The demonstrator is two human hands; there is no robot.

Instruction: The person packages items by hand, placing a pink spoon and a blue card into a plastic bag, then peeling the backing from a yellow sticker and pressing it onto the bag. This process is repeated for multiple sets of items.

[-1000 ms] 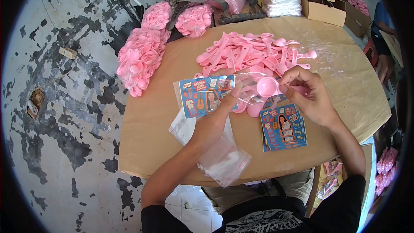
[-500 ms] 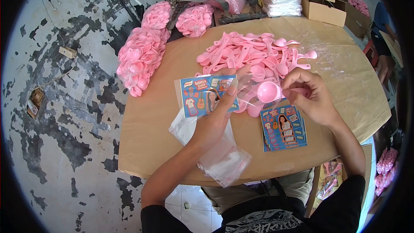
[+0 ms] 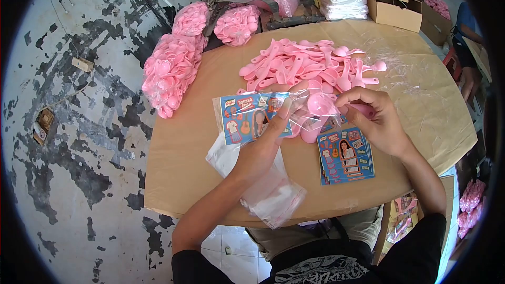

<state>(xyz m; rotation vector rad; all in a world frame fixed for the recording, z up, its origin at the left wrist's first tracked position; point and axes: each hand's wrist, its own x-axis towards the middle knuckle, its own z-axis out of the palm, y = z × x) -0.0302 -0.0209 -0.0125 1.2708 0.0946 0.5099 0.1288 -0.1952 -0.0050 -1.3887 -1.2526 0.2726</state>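
My left hand (image 3: 261, 150) is closed on a clear plastic bag (image 3: 299, 106) with a blue printed card (image 3: 244, 118) inside it, thumb across the front. The bag's mouth faces right. My right hand (image 3: 380, 123) pinches a pink measuring spoon (image 3: 322, 104), its round bowl at the bag's mouth with clear film over it. The fingers partly cover the spoon's handle. Below the right hand lies a stack of blue cards (image 3: 347, 158), slightly fanned. Under my left forearm are several empty clear bags (image 3: 276, 200). Just beyond both hands spreads a heap of pink spoons (image 3: 300, 63).
Brown paper covers the table (image 3: 431, 126). Bulging bags of pink spoons (image 3: 173, 68) stand at its left edge. Wrapped white packs (image 3: 343, 2) and an open cardboard box (image 3: 394, 10) are at the back. Another person (image 3: 468, 37) is at the far right.
The spoon's bowl has moved slightly left and up, into the mouth of the bag, and film now covers it. My right hand has shifted a little left with it; my left hand stays nearly still.
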